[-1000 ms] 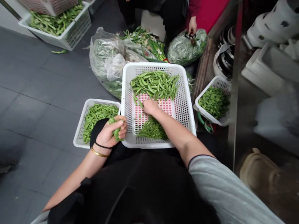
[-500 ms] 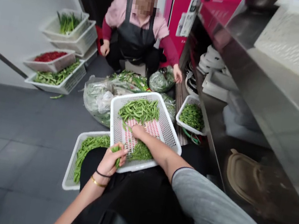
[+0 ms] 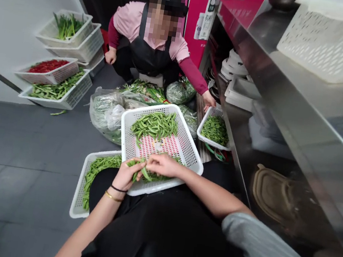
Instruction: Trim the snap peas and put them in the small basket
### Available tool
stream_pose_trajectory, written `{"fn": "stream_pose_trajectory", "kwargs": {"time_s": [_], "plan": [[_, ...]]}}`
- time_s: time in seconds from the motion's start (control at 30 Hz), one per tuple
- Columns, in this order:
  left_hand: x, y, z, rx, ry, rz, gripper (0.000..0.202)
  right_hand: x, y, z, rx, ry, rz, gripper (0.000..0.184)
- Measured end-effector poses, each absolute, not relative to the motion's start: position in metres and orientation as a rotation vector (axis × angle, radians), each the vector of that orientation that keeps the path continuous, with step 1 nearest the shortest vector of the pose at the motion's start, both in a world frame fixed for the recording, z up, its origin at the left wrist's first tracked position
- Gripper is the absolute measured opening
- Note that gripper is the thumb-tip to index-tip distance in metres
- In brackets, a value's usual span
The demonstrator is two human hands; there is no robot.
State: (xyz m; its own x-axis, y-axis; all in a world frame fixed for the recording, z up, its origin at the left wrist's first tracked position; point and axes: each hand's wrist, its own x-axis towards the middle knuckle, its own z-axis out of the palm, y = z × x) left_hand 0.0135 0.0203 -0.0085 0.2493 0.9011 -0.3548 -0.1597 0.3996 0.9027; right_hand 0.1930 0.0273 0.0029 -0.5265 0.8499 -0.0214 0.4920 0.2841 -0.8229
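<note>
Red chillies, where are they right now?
In the head view, the red chillies lie in a white slotted crate at upper left by the wall, on a crate of green beans, left of the co-worker.

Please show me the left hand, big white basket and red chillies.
Left hand [image 3: 125, 176], head view, back of hand.
Big white basket [image 3: 189, 136], head view, right rim.
Red chillies [image 3: 47, 66], head view, pile middle.

White plastic basket [image 3: 184, 146], matt; stainless steel counter [image 3: 290, 121], glossy
</note>
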Motion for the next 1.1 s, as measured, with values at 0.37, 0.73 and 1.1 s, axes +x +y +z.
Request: {"fn": "stream_pose_trajectory", "kwargs": {"time_s": [0.37,0.73,1.1], "plan": [[0.026,0.007,0.01,0.601,0.837,0.741,0.023,0.186,0.025,0.026,-1.318,-2.377,0.49,0.023],[0.013,0.017,0.015,0.876,1.115,1.217,0.024,0.241,0.031,0.029,-1.495,-2.237,0.608,0.025],[-0.017,0.014,0.027,1.2,1.227,0.92,0.022,0.211,0.033,0.033,-1.122,-2.783,0.812,0.027]]}}
